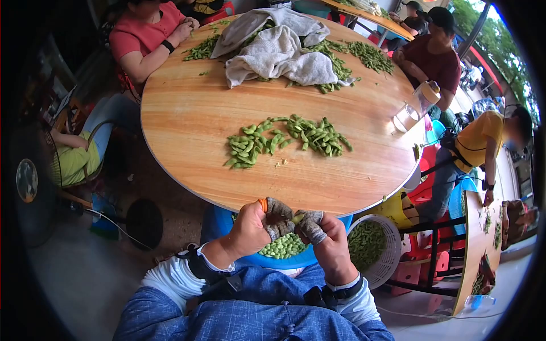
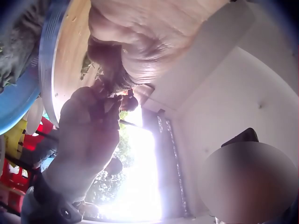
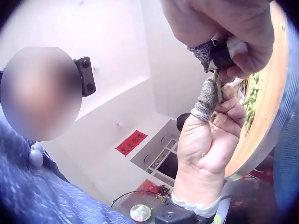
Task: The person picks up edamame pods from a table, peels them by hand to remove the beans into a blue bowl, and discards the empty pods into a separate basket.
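Observation:
My left hand and right hand meet in front of the table's near edge. Grey knitted covers wrap some fingertips and the thumbs on both. Between those fingertips, both hands pinch a green soybean pod, partly hidden by the fingers. The right wrist view shows the pod beside my left thumb's cover. Below my hands, a blue basin holds shelled green beans. A loose pile of green pods lies on the round wooden table ahead of me.
Grey-white cloths cover more pods at the table's far side. A clear bottle stands near the right edge. To my right is a white perforated basket of pods. Several people sit or stand around, and a fan is at left.

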The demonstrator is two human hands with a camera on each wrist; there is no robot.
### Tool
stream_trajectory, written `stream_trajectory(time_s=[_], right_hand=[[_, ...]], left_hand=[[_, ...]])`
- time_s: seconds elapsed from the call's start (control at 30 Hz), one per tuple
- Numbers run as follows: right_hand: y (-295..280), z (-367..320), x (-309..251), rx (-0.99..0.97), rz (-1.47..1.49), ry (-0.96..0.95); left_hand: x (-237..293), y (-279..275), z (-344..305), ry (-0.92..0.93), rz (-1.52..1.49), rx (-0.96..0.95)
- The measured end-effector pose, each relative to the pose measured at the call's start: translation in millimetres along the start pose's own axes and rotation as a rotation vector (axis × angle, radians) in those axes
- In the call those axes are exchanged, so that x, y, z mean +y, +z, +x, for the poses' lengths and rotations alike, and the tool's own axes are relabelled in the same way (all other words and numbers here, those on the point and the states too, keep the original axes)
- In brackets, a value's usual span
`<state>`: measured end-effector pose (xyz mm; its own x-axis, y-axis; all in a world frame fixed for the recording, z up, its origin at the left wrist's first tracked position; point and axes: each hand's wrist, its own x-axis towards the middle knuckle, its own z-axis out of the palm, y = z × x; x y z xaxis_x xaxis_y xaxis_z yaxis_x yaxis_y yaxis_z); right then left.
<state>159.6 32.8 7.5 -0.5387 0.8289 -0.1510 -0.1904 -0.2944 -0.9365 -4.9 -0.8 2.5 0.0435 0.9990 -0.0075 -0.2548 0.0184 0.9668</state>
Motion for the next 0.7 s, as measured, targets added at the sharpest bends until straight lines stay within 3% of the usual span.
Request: stream_trajectory(time_s=[0.27, 0.37, 0.4, 0.5, 0.57, 0.7], right_hand=[[2.5, 0.3, 15.3, 0.088, 0.013, -0.071], [2.8, -1.7, 13.6, 0.088, 0.049, -0.094], [2.6, -2.5, 13.7, 0.082, 0.037, -0.089], [-1.1, -5.0, 12.8, 0.047, 0.008, -0.053], [-4.9, -4.2, 13.0, -0.008, 0.005, 0.003], [-7.9, -3.7, 26.0, -0.085, 0.151, -0.078]], left_hand=[[-11.8, 1.6, -0.8, -0.047, -0.116, 0.004], [4.7, 7.1, -4.2, 0.099, 0.584, 0.036], [0.8, 2.4, -0.9, 0.301, 0.811, -0.044], [8.6, 0.2, -5.4, 0.368, 1.289, -0.152], [3.4, -2.4, -3.0, 0.352, 1.116, -0.186], [-21.6, -5.1, 1.8, 0.398, 0.619, -0.135]])
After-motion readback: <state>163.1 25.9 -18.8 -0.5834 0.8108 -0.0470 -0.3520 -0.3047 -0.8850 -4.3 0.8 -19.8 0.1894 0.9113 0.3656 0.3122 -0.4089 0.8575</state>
